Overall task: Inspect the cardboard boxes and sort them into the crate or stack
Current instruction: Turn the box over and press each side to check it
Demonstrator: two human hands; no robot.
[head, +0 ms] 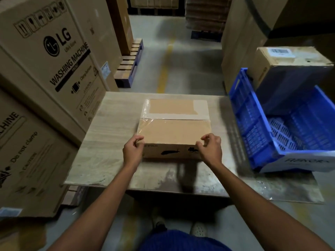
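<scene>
Fingers [139, 138] of left hand [133, 152] and right hand [211, 148] were curled, pinching the two near top corners of flat brown tape-sealed cardboard box [174, 132], which sat mid pale wood-grain worktop [112, 138]. Judged step: inspection, sort not yet done. Next move prob. needs firmer grip at both ends to lift or turn it. Blue perforated plastic crate [253, 127] stood tilted at right. Its near part showed bare floor. Brown labelled carton [282, 69] at far end, in or behind crate, couldn't tell.
</scene>
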